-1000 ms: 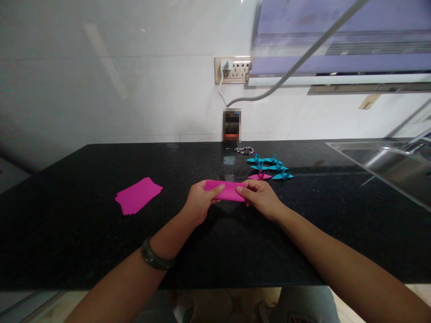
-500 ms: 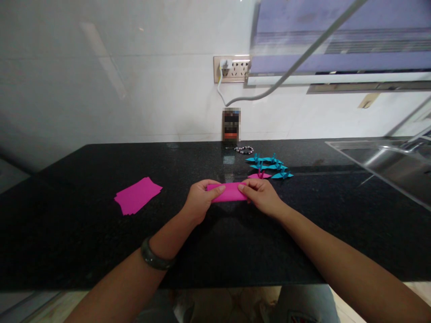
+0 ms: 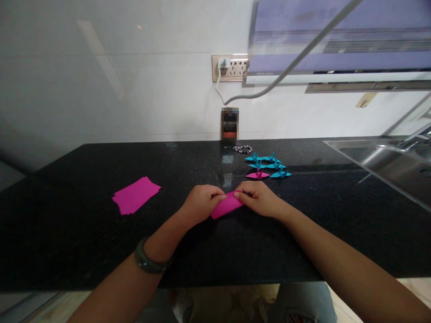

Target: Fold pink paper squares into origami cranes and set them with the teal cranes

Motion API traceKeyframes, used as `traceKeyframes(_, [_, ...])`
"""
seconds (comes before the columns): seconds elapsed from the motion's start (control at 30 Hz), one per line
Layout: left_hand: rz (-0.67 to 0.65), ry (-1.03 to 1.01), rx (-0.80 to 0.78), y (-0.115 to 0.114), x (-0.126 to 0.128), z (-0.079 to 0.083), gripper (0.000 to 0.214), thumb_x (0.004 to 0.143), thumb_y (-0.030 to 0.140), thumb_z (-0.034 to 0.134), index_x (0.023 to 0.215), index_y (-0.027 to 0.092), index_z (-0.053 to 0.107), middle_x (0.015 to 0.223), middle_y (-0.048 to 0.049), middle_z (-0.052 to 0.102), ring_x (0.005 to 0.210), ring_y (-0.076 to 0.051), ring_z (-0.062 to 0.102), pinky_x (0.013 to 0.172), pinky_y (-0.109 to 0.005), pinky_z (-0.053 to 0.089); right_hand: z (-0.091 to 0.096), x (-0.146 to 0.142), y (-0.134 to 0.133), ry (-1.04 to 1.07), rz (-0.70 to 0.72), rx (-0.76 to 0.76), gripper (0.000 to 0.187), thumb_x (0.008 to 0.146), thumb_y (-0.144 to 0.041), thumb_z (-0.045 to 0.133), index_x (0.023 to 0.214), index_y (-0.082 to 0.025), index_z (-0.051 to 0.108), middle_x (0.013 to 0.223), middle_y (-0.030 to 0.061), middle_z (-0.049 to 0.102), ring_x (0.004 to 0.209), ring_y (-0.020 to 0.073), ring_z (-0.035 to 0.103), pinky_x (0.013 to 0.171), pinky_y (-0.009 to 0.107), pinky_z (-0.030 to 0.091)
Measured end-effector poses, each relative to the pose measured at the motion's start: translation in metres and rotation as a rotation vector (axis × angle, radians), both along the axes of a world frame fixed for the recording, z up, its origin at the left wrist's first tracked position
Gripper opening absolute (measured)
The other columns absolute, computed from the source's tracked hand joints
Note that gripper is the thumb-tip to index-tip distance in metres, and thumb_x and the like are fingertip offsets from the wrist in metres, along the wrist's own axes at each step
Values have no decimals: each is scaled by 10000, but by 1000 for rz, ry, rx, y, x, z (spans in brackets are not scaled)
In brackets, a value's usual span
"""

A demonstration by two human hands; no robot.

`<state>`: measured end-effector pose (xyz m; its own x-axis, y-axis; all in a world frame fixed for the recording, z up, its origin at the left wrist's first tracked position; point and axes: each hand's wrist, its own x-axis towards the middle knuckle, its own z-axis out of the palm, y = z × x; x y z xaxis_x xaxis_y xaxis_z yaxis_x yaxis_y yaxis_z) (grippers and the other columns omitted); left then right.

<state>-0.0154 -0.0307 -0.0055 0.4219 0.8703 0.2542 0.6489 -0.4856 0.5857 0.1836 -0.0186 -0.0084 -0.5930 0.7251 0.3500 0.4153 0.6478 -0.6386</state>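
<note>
A folded pink sheet of paper (image 3: pixel 227 206) is held between my two hands, tilted with its left end lower, close over the dark counter. My left hand (image 3: pixel 204 202) pinches its upper edge on the left between thumb and fingers. At the upper right corner my right hand (image 3: pixel 257 197) pinches the paper too. Just beyond the right hand stand a pink paper crane (image 3: pixel 257 175) and several blue paper cranes (image 3: pixel 280 174) in a small group. A stack of pink paper (image 3: pixel 136 196) lies to the left, slightly fanned.
A phone-like object with a blurred front (image 3: pixel 230 124) leans on the wall, its beaded strap (image 3: pixel 244 149) on the counter (image 3: pixel 84 251). Above it is a socket panel (image 3: pixel 230 68) with a plugged-in cable (image 3: pixel 269 92). A metal sink (image 3: pixel 397 163) lies at the right.
The folded paper has turned from level to slanting, its left end lower and nearer me. My left hand has shifted its grip from the left end to the upper edge.
</note>
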Motion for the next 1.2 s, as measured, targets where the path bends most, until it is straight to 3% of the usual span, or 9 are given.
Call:
traceKeyframes(0.13, [-51, 90, 49, -2, 0, 4, 227, 777, 276, 463, 750, 180, 666, 725, -30, 657, 679, -138, 572, 605, -234, 393, 2, 1, 0, -12, 20, 10, 179, 802, -220, 460, 746, -144, 612, 663, 12, 565, 620, 100, 508, 585, 219, 366])
traceKeyframes(0.23, [-40, 32, -3, -3, 1, 3, 231, 777, 284, 462, 730, 171, 659, 668, -20, 640, 621, -126, 556, 556, -221, 379, 0, -1, -1, 52, -29, -44, 182, 792, -248, 479, 711, -145, 605, 643, 5, 547, 599, 97, 489, 564, 221, 361])
traceKeyframes(0.3, [-6, -69, -79, -4, 3, 1, 235, 773, 297, 467, 724, 163, 654, 623, -13, 625, 572, -116, 539, 514, -210, 368, -3, -5, -2, 170, -97, -145, 186, 778, -297, 506, 710, -147, 593, 642, 1, 539, 589, 96, 480, 549, 220, 368])
traceKeyframes(0.47, [88, -373, -249, -6, 8, -2, 225, 729, 320, 531, 700, 123, 635, 597, -19, 602, 518, -102, 508, 464, -194, 365, -13, -18, -7, 533, -169, -569, 308, 640, -377, 654, 839, -170, 543, 637, -29, 515, 506, 84, 468, 448, 207, 389])
traceKeyframes(0.63, [119, -598, -385, -8, 13, 0, 184, 693, 287, 582, 684, 107, 620, 602, -21, 602, 523, -95, 515, 493, -200, 391, -18, -27, -12, 610, -109, -747, 280, 612, -361, 683, 724, -143, 548, 600, -17, 541, 483, 78, 478, 426, 200, 377])
traceKeyframes(0.93, [110, -699, -461, -10, 16, -1, 164, 679, 278, 597, 693, 116, 615, 632, -30, 633, 558, -121, 562, 545, -238, 438, -18, -30, -17, 702, -122, -772, 220, 651, -330, 651, 707, -136, 565, 583, -22, 551, 469, 63, 464, 450, 197, 368])
traceKeyframes(1.2, [250, -749, -375, -4, 13, -4, 167, 662, 286, 608, 681, 120, 602, 591, -4, 610, 516, -99, 534, 506, -215, 409, -15, -26, -9, 680, -231, -684, 208, 614, -314, 654, 596, -142, 539, 551, -29, 505, 452, 57, 422, 403, 183, 348])
